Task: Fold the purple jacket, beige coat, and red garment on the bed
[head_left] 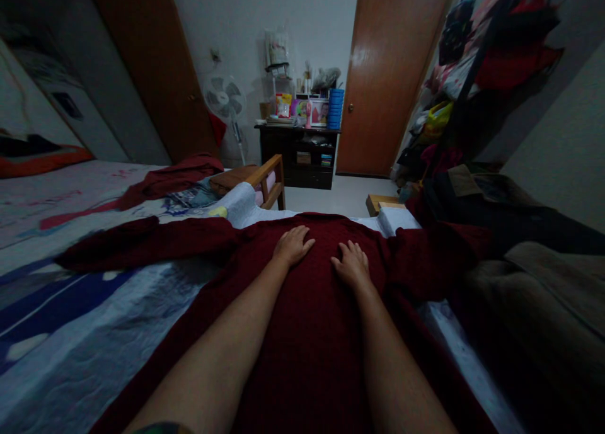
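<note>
A long dark red garment lies spread over the bedding in front of me, its left sleeve stretched out to the left and its right sleeve to the right. My left hand rests flat on the upper part of the cloth, fingers extended. Resting on the same cloth a little to the right is my right hand, its fingers spread. Neither hand grasps the fabric. Under the garment shows a pale grey-blue quilted cover.
Other clothes lie on the bed at left, beside a wooden bed rail. Dark folded clothes and a grey-brown cloth are piled at right. Beyond stand a fan, a black cabinet and a wooden door.
</note>
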